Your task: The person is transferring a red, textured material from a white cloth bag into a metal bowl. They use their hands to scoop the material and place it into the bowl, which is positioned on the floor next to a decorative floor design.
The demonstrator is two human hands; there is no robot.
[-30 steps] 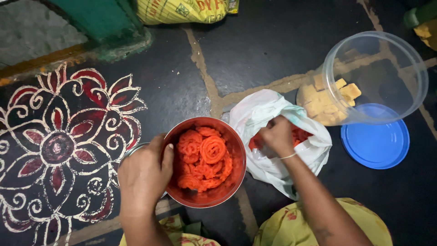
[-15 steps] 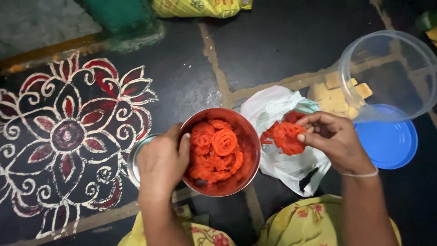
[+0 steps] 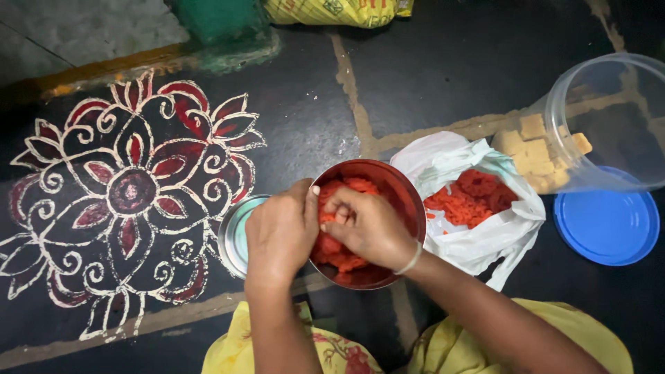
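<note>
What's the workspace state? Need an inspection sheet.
Surface: dark stone floor with a painted flower pattern.
Job's things: steel tin of orange spiral sweets; white plastic bag holding more.
Clutter: steel lid, clear jar of yellow pieces, blue lid, yellow sack.
Grippers: left hand grips the tin's rim; right hand is inside it, on the sweets.
Cables: nothing seen.
Surroundings: green base, yellow floral clothing.

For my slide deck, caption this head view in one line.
Right hand presses orange spiral sweets into a round steel container steadied by the left hand.
</note>
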